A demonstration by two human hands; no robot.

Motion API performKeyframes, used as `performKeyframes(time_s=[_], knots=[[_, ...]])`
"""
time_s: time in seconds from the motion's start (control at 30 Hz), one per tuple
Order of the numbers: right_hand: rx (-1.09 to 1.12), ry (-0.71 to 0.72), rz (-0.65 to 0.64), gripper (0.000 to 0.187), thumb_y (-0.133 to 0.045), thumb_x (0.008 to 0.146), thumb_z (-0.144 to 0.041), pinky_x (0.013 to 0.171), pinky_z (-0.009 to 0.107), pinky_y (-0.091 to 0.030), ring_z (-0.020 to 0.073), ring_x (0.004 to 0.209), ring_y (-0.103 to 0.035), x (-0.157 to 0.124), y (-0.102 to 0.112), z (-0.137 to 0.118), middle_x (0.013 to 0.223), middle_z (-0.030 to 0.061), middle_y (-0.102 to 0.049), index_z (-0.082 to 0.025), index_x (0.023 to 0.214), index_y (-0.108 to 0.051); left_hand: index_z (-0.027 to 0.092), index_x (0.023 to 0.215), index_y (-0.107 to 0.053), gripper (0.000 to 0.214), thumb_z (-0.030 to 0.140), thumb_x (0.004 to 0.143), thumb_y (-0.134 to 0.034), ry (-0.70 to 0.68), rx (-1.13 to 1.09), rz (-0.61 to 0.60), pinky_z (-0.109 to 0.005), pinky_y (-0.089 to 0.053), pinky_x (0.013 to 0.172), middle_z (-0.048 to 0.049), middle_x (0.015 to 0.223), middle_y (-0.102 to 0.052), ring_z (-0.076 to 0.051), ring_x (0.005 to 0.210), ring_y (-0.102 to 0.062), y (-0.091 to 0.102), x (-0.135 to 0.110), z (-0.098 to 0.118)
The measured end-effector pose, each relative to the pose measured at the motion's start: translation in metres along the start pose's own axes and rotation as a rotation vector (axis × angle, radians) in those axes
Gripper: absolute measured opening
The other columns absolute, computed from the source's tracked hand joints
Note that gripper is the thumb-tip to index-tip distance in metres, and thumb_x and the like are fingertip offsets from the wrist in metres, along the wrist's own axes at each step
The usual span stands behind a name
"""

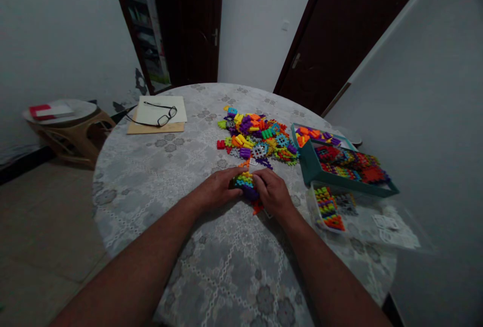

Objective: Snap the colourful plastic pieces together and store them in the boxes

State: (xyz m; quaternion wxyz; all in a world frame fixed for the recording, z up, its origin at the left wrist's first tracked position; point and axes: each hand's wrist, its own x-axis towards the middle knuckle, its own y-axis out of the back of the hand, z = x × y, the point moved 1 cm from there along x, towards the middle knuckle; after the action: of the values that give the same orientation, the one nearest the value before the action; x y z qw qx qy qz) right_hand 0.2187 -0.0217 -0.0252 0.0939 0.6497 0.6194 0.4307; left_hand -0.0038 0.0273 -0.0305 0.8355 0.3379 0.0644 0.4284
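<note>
My left hand point(219, 188) and my right hand point(272, 192) meet at the middle of a round table point(158, 176) covered with a patterned grey cloth. Between them they grip a small stack of joined plastic building pieces point(245, 183), multicoloured with a purple base. The fingers of both hands are curled round it. A red piece point(257, 208) lies on the cloth under my right hand. Just beyond the hands spreads a loose pile of coloured interlocking pieces point(258, 138).
A teal box point(332, 178) with sorted pieces stands at the right, above a clear tray point(327, 209) holding more. Paper sheets and black glasses point(160, 114) lie at the far left of the table. A low stool point(66, 126) stands on the floor left; dark doors behind.
</note>
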Motion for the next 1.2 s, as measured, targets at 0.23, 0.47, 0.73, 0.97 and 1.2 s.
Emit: performKeyframes(time_s=[0.23, 0.47, 0.73, 0.97, 1.2], knots=[[0.058, -0.104, -0.023, 0.022, -0.056, 0.108, -0.037, 0.086, 0.035, -0.056, 0.0216, 0.089, -0.072, -0.009, 0.014, -0.004, 0.110, 0.0078, -0.077, -0.023, 0.117, -0.070, 0.028, 0.142, -0.068, 0.054, 0.024, 0.088, -0.077, 0.032, -0.006, -0.035, -0.044, -0.053, 0.107, -0.0092, 0.134, -0.076, -0.029, 0.118, -0.071, 0.003, 0.000, 0.005], [0.023, -0.027, -0.256, 0.015, -0.074, 0.094, -0.031, 0.078, 0.032, -0.054, 0.0197, 0.085, -0.066, -0.012, 0.032, -0.007, 0.106, 0.0047, -0.069, -0.024, 0.104, -0.066, 0.027, 0.129, -0.070, 0.040, 0.029, 0.089, -0.074, 0.045, -0.022, -0.064, -0.039, -0.053, 0.095, -0.0066, 0.120, -0.077, -0.027, 0.107, -0.070, 0.003, -0.001, 0.004], [-0.020, -0.026, -0.312, 0.008, -0.069, 0.098, -0.023, 0.079, 0.032, -0.049, 0.0206, 0.087, -0.065, -0.012, 0.029, 0.000, 0.093, 0.0030, -0.068, -0.022, 0.089, -0.067, 0.026, 0.130, -0.069, 0.040, 0.023, 0.090, -0.064, 0.032, -0.031, -0.127, -0.037, -0.052, 0.100, -0.0062, 0.122, -0.077, -0.026, 0.109, -0.069, 0.013, -0.002, 0.007], [0.031, -0.077, -0.331, 0.006, -0.064, 0.098, -0.021, 0.076, 0.030, -0.049, 0.0201, 0.084, -0.066, -0.012, 0.030, -0.001, 0.090, 0.0016, -0.071, -0.024, 0.097, -0.070, 0.028, 0.128, -0.072, 0.033, 0.031, 0.096, -0.065, 0.065, -0.079, -0.151, -0.038, -0.052, 0.098, -0.0064, 0.120, -0.078, -0.025, 0.106, -0.068, 0.012, -0.002, 0.000], [0.108, -0.140, -0.277, 0.008, -0.067, 0.095, -0.023, 0.073, 0.030, -0.050, 0.0195, 0.079, -0.067, -0.015, 0.024, 0.005, 0.089, 0.0003, -0.073, -0.025, 0.102, -0.068, 0.024, 0.132, -0.071, 0.040, 0.031, 0.093, -0.071, 0.079, -0.240, -0.173, -0.039, -0.054, 0.099, -0.0076, 0.121, -0.079, -0.025, 0.107, -0.070, 0.009, 0.000, -0.009]])
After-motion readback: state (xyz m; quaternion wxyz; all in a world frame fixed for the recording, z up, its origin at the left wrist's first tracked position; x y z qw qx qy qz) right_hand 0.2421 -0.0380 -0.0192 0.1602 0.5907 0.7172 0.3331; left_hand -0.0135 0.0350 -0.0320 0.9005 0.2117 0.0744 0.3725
